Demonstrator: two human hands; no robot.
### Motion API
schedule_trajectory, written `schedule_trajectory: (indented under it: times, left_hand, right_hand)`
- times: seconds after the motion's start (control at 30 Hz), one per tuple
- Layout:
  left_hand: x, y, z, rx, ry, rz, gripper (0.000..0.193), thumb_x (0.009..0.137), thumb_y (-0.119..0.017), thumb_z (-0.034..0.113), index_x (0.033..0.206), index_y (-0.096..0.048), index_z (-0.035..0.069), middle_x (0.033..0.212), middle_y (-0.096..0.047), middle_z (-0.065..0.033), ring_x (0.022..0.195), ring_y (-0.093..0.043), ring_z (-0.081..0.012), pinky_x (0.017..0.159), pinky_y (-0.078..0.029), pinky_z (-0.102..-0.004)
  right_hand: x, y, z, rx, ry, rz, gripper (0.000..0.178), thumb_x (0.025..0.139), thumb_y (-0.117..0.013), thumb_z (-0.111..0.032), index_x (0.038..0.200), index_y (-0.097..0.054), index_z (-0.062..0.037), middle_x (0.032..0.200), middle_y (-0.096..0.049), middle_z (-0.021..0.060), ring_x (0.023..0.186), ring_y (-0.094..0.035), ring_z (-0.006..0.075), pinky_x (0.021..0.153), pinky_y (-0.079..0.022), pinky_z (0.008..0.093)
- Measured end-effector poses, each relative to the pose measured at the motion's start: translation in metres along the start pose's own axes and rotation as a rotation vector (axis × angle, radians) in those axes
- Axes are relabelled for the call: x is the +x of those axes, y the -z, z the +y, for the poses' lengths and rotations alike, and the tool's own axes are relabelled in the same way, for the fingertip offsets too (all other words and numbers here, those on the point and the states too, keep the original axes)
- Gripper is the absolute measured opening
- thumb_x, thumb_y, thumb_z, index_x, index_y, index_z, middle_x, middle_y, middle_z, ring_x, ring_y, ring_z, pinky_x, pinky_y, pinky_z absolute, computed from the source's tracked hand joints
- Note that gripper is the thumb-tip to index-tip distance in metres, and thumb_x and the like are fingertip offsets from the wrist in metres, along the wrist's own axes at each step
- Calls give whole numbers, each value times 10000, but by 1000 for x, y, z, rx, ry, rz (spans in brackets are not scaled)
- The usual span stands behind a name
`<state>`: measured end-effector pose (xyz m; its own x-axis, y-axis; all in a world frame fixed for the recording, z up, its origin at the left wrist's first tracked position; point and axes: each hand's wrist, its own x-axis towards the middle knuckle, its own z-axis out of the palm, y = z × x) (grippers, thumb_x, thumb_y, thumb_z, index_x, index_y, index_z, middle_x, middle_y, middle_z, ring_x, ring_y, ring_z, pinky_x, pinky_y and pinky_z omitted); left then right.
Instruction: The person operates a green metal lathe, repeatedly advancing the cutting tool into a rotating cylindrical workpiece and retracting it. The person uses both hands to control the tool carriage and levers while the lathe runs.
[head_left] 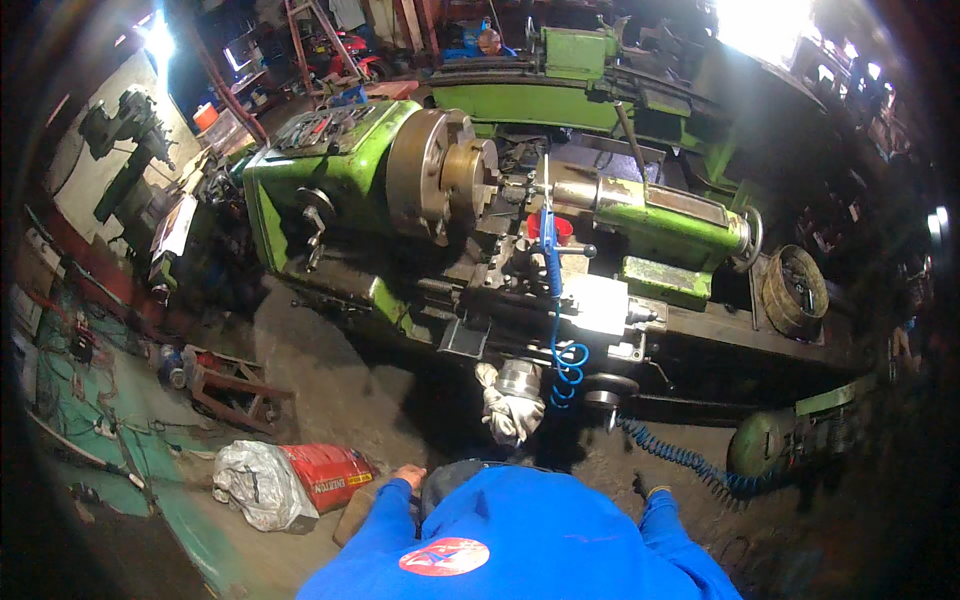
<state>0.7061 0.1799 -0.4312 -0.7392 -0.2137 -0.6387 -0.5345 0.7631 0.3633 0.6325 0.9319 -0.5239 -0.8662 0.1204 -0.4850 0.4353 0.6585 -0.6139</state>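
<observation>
My left hand is low in the view, beside a dark rounded shape in front of my body. Its fingers look loosely stretched, with nothing visible in them. My right hand hangs at my right side, dark and small, so its fingers cannot be made out. Ahead stands a green metal lathe. Its big round chuck faces the tailstock. A blue air blow gun with a coiled hose stands upright on the carriage. A pale cloth hangs over a knob at the lathe's front.
A red and white sack lies on the floor at left, near a rusty metal frame. A handwheel juts out at the lathe's front. Another blue coiled hose runs right. A round tray sits at the bed's right end.
</observation>
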Motion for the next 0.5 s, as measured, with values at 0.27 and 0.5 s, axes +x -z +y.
schedule_trajectory:
  times: [0.27, 0.5]
  left_hand:
    - [48, 4, -3, -162, 90, -280, 514, 1026, -572, 517, 1191, -787, 80, 1322, -719, -176, 1270, -650, -375, 1099, -493, -455]
    - [113, 57, -1, -48, -56, -236, 488, 1000, -655, 480, 1169, -772, 37, 1269, -732, -216, 1220, -685, -369, 1014, -555, -468]
  right_hand:
    - [-75, 25, -108, -419, -60, -4, 231, 977, -634, -238, 910, -728, -38, 777, -733, 117, 693, -711, 269, 635, -549, 462]
    - [-145, -26, -216, -199, -360, -195, 249, 967, -591, -242, 945, -753, -53, 814, -761, 109, 767, -741, 290, 682, -563, 446]
